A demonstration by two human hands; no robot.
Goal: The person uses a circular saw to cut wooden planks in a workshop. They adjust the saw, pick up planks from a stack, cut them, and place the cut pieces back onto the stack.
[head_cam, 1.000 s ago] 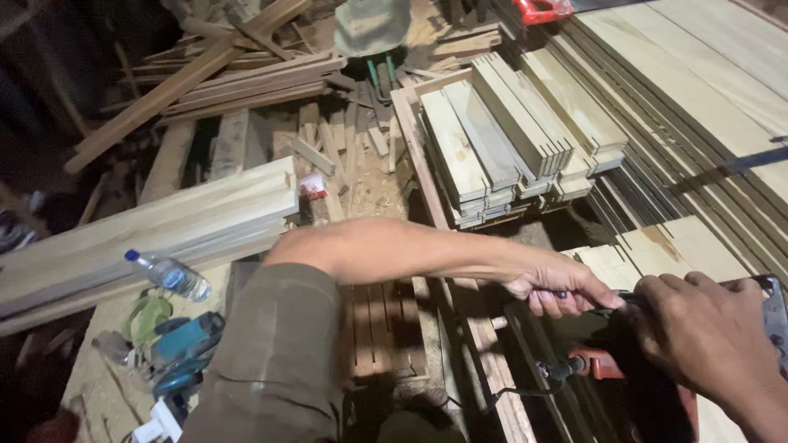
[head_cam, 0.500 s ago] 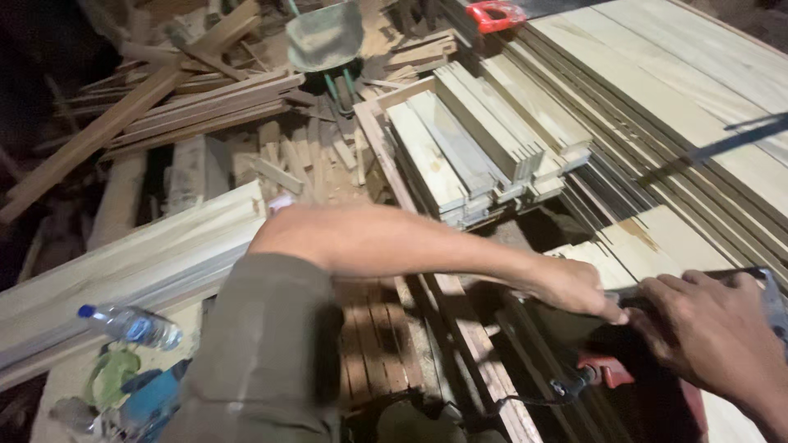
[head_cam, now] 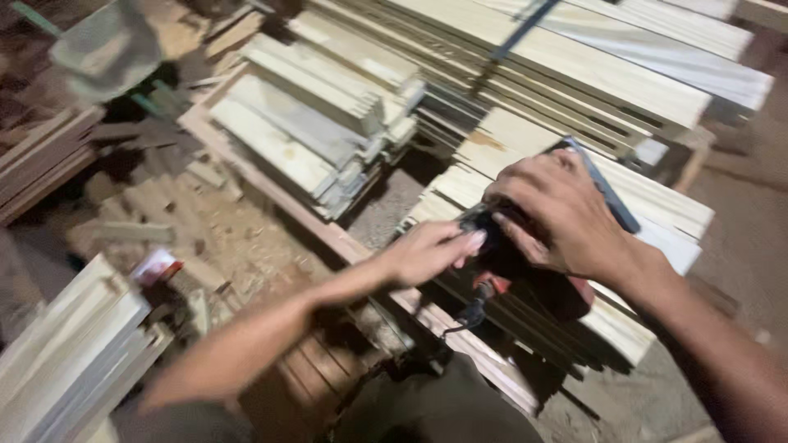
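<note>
My right hand (head_cam: 556,212) lies over a dark power tool (head_cam: 517,262) with a red body, gripping its top. The tool rests on a stack of pale wooden planks (head_cam: 648,209). A black cord (head_cam: 469,316) hangs from the tool's near end. My left hand (head_cam: 431,250) reaches across from the left, its fingers touching the tool's left side. A long dark flat bar (head_cam: 603,184) sticks out beyond my right hand over the planks. The picture is blurred.
Short pale boards (head_cam: 312,123) are stacked at upper centre. Long planks (head_cam: 591,74) run across the upper right. Another plank pile (head_cam: 74,353) sits at lower left beside a small red and white object (head_cam: 154,267). Offcuts and sawdust (head_cam: 222,238) cover the floor.
The view has swung right and closer, so both hands and the tool now sit near the centre. The bottle and blue tool at lower left have left the view.
</note>
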